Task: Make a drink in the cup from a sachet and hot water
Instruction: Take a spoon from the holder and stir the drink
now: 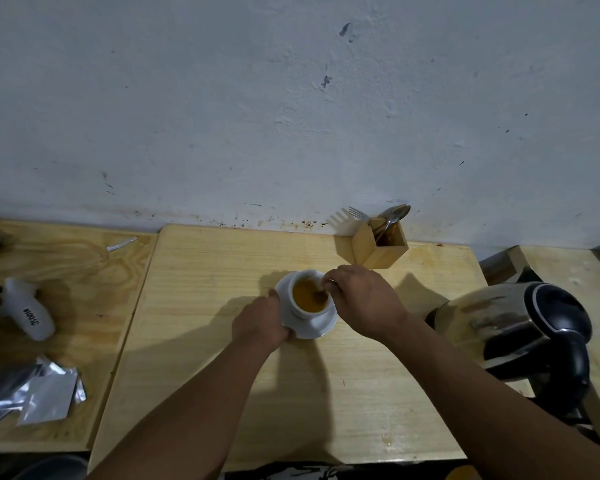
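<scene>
A white cup (300,311) full of orange-brown drink stands on a white saucer (321,327) in the middle of the wooden table (326,393). My left hand (258,323) grips the saucer's left edge. My right hand (359,301) hovers over the cup's right rim, fingers pinched on a spoon (321,294) whose tip dips into the drink; most of the spoon is hidden by the fingers. A steel and black kettle (520,334) sits at the right. Silver sachets (35,393) lie at the left.
A wooden cutlery box (378,249) with spoons and forks stands behind the cup by the wall. A white bottle (30,311) lies on the left-hand board (66,271). A torn silver strip (121,243) lies near the back left.
</scene>
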